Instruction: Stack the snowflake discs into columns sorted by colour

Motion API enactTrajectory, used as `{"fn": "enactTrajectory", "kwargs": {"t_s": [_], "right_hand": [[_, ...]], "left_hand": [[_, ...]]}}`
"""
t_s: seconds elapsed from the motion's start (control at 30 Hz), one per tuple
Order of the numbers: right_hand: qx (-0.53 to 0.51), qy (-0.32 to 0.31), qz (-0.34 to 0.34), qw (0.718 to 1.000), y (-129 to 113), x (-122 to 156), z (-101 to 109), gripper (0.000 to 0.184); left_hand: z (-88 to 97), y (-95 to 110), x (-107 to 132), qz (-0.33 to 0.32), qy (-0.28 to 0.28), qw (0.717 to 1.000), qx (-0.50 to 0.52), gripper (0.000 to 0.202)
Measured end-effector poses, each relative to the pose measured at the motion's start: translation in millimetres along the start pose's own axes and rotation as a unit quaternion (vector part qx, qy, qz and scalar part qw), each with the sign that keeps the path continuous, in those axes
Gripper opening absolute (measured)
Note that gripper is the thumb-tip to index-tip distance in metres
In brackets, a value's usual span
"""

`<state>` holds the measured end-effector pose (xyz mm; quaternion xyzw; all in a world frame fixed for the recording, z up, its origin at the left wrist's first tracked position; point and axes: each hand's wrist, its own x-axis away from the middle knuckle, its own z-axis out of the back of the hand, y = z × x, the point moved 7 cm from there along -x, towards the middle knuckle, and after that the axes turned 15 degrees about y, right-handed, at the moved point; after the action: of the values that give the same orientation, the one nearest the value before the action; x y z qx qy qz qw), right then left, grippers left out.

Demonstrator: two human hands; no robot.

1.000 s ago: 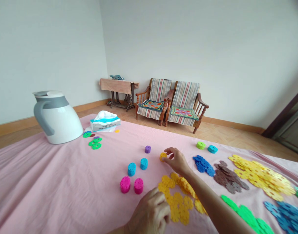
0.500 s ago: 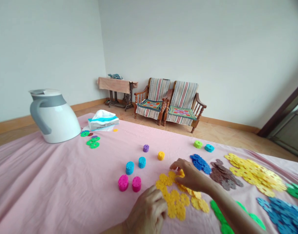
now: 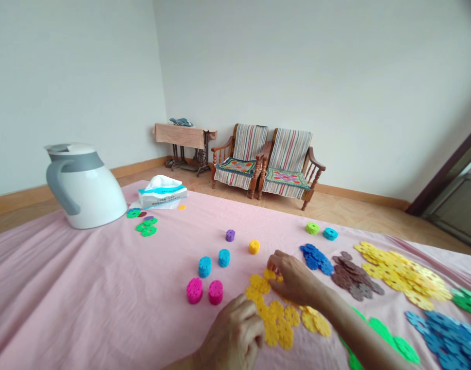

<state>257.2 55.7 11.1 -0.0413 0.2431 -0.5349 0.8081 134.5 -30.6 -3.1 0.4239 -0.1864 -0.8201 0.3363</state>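
golden discs (image 3: 276,310), perhaps floral seat pads (image 3: 285,178)

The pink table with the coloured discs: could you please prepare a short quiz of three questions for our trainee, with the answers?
1. Count: how many magenta stacks stand on the pink cloth?
2. True or false: the right hand is touching the tissue box.
3. Position: which pile lies between the dark blue pile and the large lemon-yellow pile?

Key:
1. Two.
2. False; it is at the amber discs, well away from the box.
3. The brown pile.
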Motion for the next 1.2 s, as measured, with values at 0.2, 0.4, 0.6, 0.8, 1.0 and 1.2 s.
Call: {"fn": "enactTrajectory", "kwargs": {"t_s": [0.2,0.4,0.6,0.8,1.0,1.2], "right_hand": [[-0.069,0.101,-0.073,0.99,3,-24,10,0.011],[-0.095,0.191,-0.119,0.97,9,-46,2,0.014],[-0.136,0.179,-0.146,0.963,11,-47,-1,0.017],[-0.171,0.141,-0.148,0.964,5,-40,11,0.016],[-0.165,0.124,-0.115,0.972,1,-39,8,0.015],[-0.119,0.172,-0.11,0.972,12,-41,-2,0.015]], "left_hand": [[4.9,5,-2,-0.006,0.029,1.0,-0.001,0.028],[2.9,1,0,-0.009,0.022,1.0,-0.008,0.029],[1.7,-1,0,-0.022,0.013,1.0,-0.01,0.031],[1.1,0,-1,-0.027,0.009,1.0,-0.012,0.03],[1.9,2,-2,-0.024,0.007,1.0,-0.017,0.029],[3.4,4,-1,-0.023,0.008,0.999,-0.048,0.029]]}}
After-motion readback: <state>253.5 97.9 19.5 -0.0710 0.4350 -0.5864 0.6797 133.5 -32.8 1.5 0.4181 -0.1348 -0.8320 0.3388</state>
